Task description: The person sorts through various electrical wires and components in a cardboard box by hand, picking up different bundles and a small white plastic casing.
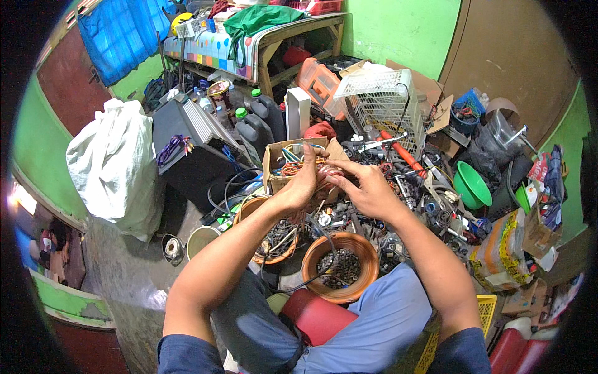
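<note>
Both my hands are raised over the clutter, closed on a bundle of reddish-copper coiled wire [326,177]. My left hand [299,190] has its thumb up along the bundle's left side. My right hand [364,190] grips it from the right with bent fingers. Just behind is a cardboard box [274,163] of coloured wires [290,167], partly hidden by my hands. Below are an orange-brown bowl of small dark metal pieces [366,272] and another container with tangled cables [274,240].
A white sack [112,168] and dark panels [187,124] stand left. Dark jugs [252,128], a white wire rack [377,93] and a cloth-covered bench [218,53] are behind. A green bowl [471,184], mixed hardware and a taped parcel [501,249] lie right.
</note>
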Motion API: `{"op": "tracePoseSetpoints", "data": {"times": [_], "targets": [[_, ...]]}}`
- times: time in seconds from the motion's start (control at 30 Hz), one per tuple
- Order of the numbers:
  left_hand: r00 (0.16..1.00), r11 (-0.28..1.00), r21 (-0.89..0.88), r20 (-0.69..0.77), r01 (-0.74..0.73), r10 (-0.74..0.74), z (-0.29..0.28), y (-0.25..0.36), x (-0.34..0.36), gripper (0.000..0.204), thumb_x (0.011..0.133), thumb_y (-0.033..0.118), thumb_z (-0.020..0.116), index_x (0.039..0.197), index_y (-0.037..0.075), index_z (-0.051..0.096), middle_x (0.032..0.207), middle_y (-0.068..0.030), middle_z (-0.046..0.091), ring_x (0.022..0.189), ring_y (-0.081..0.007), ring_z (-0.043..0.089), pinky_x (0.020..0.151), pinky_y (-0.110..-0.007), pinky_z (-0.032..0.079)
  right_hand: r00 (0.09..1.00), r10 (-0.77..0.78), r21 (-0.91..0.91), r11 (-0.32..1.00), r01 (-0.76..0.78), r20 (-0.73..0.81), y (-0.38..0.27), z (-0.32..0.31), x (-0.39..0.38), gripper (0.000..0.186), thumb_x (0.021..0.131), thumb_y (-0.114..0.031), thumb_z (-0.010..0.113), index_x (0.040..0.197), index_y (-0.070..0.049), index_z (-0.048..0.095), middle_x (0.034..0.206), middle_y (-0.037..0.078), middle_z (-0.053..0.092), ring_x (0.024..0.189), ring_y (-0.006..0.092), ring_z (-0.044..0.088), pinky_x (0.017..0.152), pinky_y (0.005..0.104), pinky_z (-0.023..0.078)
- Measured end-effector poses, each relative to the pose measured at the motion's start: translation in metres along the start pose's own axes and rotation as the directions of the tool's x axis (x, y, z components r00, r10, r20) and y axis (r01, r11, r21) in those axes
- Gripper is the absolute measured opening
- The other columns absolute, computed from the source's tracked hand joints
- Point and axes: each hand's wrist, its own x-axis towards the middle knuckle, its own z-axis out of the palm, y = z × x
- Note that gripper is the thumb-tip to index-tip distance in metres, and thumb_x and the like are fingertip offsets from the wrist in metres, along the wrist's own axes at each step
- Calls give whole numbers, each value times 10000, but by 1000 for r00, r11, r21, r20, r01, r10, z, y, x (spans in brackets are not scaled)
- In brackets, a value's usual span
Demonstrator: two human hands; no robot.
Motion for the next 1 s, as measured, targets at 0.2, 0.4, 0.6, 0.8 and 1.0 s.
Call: {"op": "tracePoseSetpoints", "data": {"times": [0.2,0.4,0.6,0.8,1.0], "targets": [[984,990,-25,-111,-142,138,14,-2,-3,840,940,758,114,1352,78,386,1153,-135,541,977,-181,550,842,-321,454,998,18,155,988,-27,60,3,0,0,276,914,-151,706,1131,18,683,972,138,748,854,207,735,750,337,570],[979,963,174,31,-205,203,7,25,-9,538,1060,448,425,1366,17,328,1111,-133,591,1066,-162,587,943,-323,479,961,237,388,880,-275,144,11,-6,5,191,929,-15,627,1103,36,690,933,91,722,724,132,697,591,273,599],[982,948,317,174,14,-72,-18,37,-21,475,1034,397,529,1376,66,517,1020,-36,634,898,-87,562,759,-291,477,974,221,422,889,-180,-52,13,-8,9,172,946,-4,607,1088,25,701,925,89,720,742,122,691,595,270,604],[950,718,622,217,-310,222,-26,31,-21,407,999,288,588,1285,-2,597,957,-99,700,847,-145,611,776,-345,492,991,132,274,953,-127,-1,21,-9,5,282,883,-92,707,1133,38,689,1005,112,739,961,143,663,869,314,513],[958,481,830,271,-282,95,-39,13,-24,307,968,198,596,1178,-24,631,1026,-251,695,988,-367,679,866,-452,501,955,-37,268,962,-45,293,32,2,-5,375,970,-197,639,1283,8,612,1147,129,706,1065,173,634,963,345,489]]}}
